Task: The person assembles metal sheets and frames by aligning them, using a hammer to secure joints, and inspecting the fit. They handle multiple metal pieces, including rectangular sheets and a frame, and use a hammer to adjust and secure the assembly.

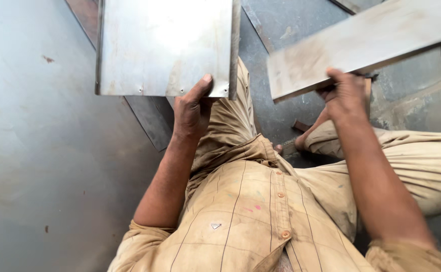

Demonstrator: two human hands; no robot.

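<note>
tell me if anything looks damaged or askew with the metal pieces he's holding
Nothing looks damaged. The left hand holds a flat metal sheet with a folded edge. The right hand grips a metal strip that runs tilted across the view. Both pieces show only dull smudges.

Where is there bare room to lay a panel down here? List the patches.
The widest free patch is the grey metal sheet on the left, beside the left hand holding the flanged panel. It is crowded around the legs, where the right hand grips the long strip.
</note>
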